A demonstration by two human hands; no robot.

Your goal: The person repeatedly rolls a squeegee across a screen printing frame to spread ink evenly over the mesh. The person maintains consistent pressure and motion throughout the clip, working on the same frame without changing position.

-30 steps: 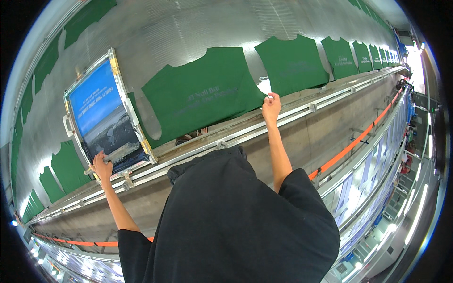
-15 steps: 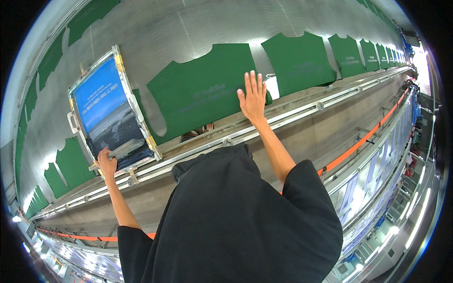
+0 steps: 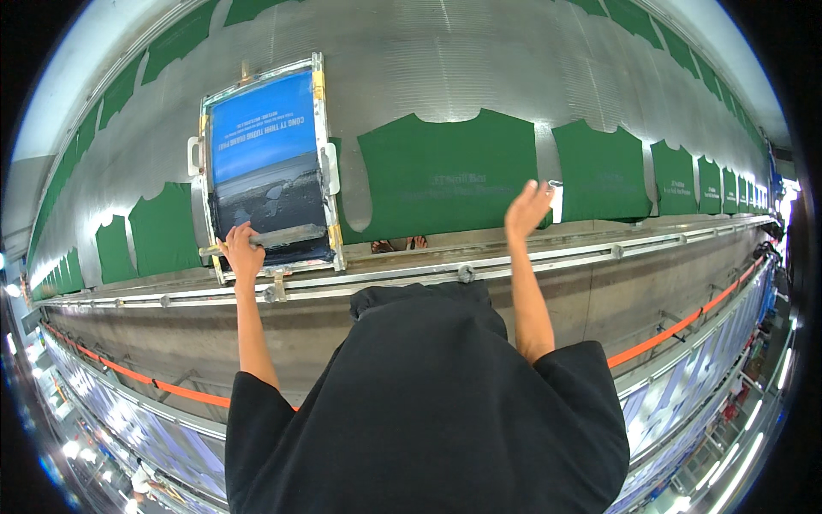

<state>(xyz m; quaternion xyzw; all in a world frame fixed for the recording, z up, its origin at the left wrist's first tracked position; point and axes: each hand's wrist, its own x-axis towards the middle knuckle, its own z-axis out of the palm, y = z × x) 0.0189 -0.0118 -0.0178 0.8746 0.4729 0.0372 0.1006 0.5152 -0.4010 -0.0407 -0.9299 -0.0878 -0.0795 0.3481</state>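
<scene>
Since half a second ago, the right hand [image 3: 528, 212] has tilted from flat and upright to slanting, nearer the lower right corner of the green garment panel [image 3: 449, 171], and the whole view has swung as well. It is loosely open, fingers extended, and holds nothing; I cannot tell whether it touches the cloth. The hands are well apart: the left hand [image 3: 243, 253] is clasped around the left end of the squeegee [image 3: 295, 236], as before. That grey, ink-smeared tool lies across the lower part of the screen-printing frame [image 3: 320, 103], which stands on the metallic surface [image 3: 368, 77] just left of the panel, its lower edge by the metal rail [image 3: 394, 279]. The frame is pale, patched with yellowish tape, with a white handle on either side. Its mesh is bright blue with white lettering above, coated below with streaky, near-black ink. The panel lies flat, bearing faint, darker lettering.
</scene>
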